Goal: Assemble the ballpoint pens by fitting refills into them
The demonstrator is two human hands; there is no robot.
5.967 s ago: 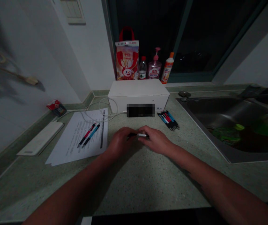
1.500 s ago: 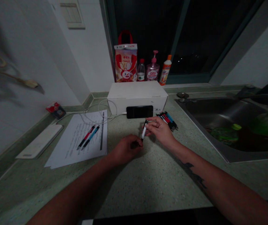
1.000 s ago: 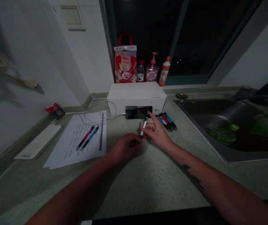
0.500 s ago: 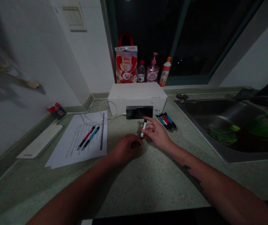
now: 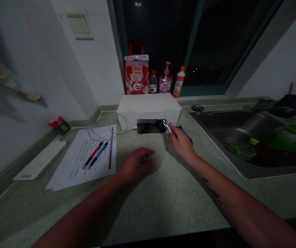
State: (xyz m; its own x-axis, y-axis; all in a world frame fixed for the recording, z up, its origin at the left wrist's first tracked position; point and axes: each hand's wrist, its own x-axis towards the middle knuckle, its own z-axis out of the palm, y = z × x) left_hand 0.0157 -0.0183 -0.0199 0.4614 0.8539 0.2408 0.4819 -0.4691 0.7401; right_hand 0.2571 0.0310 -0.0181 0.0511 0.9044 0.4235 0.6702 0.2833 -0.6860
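1. The right hand (image 5: 181,144) is half closed, its fingertips pinching a slim white-barrelled pen (image 5: 167,127). The fingers hide the pen's lower part, so its full length cannot be seen.
2. The upper end of that pen sits just beside the right end of a black glass smartphone (image 5: 160,126); whether they touch cannot be told. The phone leans against a long white cardboard box (image 5: 148,106), and its left part is blurred out.
3. The left hand (image 5: 137,162) lies palm down on a speckled green stone countertop (image 5: 163,206), its fingers loosely curled and nothing showing in its grip.
4. Behind the right hand, only a blue-barrelled pen (image 5: 184,131) shows clearly; anything beyond it is hidden by the hand.
5. To the left, a stack of white printed paper sheets (image 5: 96,175) carries a red-and-black pen (image 5: 93,155) and a blue-and-black pen (image 5: 98,159), lying side by side. The print is too small to read.
6. A thin white cable (image 5: 117,119) loops beside the box.
7. At the right, a stainless steel sink (image 5: 215,120) holds green items that are hard to make out in the dim light.
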